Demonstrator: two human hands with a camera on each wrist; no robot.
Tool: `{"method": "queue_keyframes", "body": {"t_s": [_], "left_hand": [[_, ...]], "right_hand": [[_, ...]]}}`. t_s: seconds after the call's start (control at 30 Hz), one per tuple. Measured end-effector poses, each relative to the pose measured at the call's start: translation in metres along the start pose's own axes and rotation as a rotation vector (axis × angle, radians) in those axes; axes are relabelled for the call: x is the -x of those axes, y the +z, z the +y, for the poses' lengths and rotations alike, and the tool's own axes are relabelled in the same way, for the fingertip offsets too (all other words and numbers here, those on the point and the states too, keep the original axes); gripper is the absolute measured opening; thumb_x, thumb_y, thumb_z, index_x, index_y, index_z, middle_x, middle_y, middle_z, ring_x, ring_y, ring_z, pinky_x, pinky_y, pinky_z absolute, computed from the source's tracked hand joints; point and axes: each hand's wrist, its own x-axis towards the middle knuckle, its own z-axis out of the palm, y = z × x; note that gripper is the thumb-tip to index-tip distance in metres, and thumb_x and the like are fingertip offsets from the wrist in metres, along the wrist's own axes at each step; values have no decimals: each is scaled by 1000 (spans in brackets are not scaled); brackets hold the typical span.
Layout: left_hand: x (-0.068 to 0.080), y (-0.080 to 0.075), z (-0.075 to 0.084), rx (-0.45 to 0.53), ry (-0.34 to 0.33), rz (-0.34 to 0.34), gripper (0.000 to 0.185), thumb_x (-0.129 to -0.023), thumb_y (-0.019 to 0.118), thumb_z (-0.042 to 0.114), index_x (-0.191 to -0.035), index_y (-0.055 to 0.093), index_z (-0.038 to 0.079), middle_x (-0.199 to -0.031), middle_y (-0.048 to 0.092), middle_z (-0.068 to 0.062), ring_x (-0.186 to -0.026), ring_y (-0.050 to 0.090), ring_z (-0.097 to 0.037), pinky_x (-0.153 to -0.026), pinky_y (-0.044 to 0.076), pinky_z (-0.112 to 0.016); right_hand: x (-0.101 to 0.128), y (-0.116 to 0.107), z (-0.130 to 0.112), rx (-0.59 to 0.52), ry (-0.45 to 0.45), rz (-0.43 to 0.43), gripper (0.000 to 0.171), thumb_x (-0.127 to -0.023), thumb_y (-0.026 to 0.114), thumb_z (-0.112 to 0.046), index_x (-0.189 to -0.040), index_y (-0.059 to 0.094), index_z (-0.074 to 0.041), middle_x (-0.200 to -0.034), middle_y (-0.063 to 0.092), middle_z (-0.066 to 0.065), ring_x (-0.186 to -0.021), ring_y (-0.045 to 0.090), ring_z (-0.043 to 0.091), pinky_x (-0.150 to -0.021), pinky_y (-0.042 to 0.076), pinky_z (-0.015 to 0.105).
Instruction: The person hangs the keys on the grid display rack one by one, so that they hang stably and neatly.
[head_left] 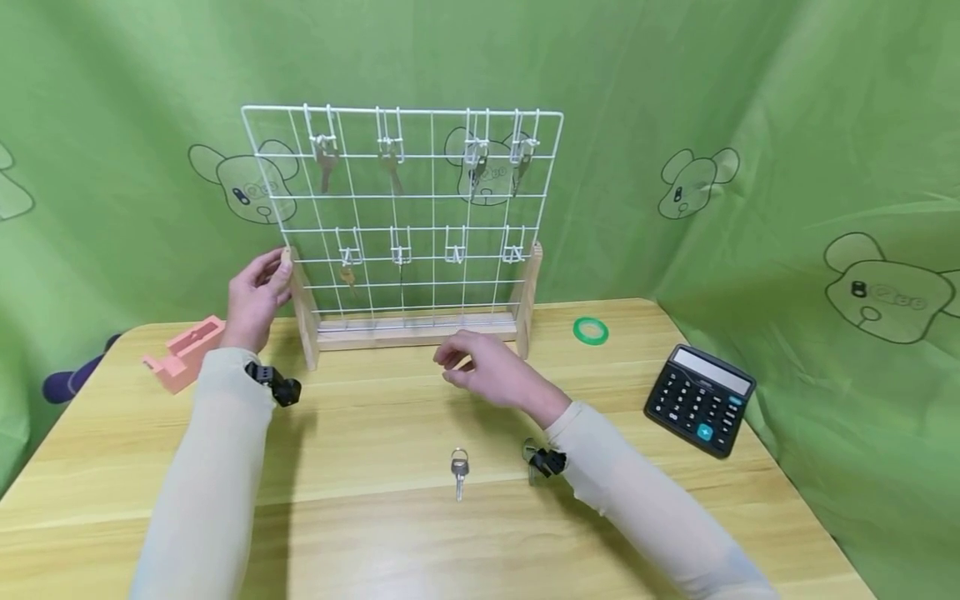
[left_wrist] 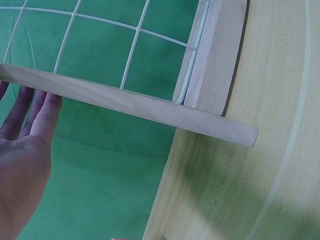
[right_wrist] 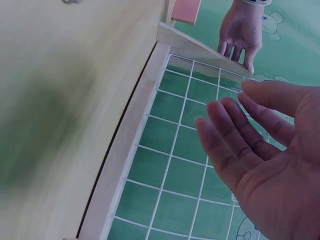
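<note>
The wire rack (head_left: 405, 217) stands upright toward the back of the wooden table (head_left: 375, 517), its white grid held between two wooden posts on a wooden base bar. I take that rack as my landmark. My left hand (head_left: 257, 298) rests against the rack's left post with straight fingers; in the left wrist view the fingertips (left_wrist: 47, 107) lie along the wooden post (left_wrist: 130, 102), flat and not curled round it. My right hand (head_left: 487, 371) hovers just in front of the rack's base, near its right post, released, fingers spread and relaxed, holding nothing; the right wrist view shows the open palm (right_wrist: 265, 165) before the grid (right_wrist: 185, 150).

Keys hang from hooks in the rack's top row (head_left: 324, 162), and one more hangs from the leftmost hook of the lower row (head_left: 347, 275). A loose key (head_left: 459, 471) lies on the table well in front of the rack, nearer me than my right hand. Left of the rack sits a pink tape dispenser (head_left: 183, 354). Right of the rack lies a green tape ring (head_left: 590, 331), and further right a black calculator (head_left: 699, 400). Behind the rack hangs a green cloth (head_left: 750, 125) printed with bears.
</note>
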Motion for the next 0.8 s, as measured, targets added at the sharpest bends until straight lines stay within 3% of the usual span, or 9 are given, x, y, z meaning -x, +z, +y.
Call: {"method": "queue_keyframes", "body": {"t_s": [0.27, 0.4, 0.53, 0.8], "left_hand": [[1, 0, 1, 2, -10, -1, 54, -96, 63, 27, -145, 46, 11, -143, 43, -15, -125, 48, -25, -99, 50, -26], [2, -1, 2, -3, -12, 1, 55, -96, 63, 28, -145, 46, 12, -144, 43, -15, -126, 47, -27, -98, 50, -26], [1, 0, 2, -9, -14, -2, 55, -96, 62, 28, -146, 46, 12, -145, 42, -15, -127, 46, -27, -99, 50, -26], [-1, -1, -1, -10, -10, 5, 54, -96, 63, 28, -145, 47, 11, -143, 43, -15, -124, 48, -25, -98, 50, -26]], "right_hand": [[19, -7, 13, -41, 11, -42, 19, -90, 69, -1, -109, 67, -4, -99, 65, -1, -96, 61, 15, -90, 56, 37], [26, -6, 16, -53, 14, -89, 20, -90, 69, -1, -109, 67, -4, -100, 66, -1, -96, 62, 15, -88, 56, 31], [33, -1, 16, -76, 12, -139, 20, -90, 67, 2, -109, 67, -2, -102, 66, 4, -96, 62, 18, -84, 56, 24], [45, 16, 24, -89, -6, -231, 19, -91, 66, 2, -110, 66, 3, -106, 66, 13, -94, 63, 18, -82, 56, 22]]}}
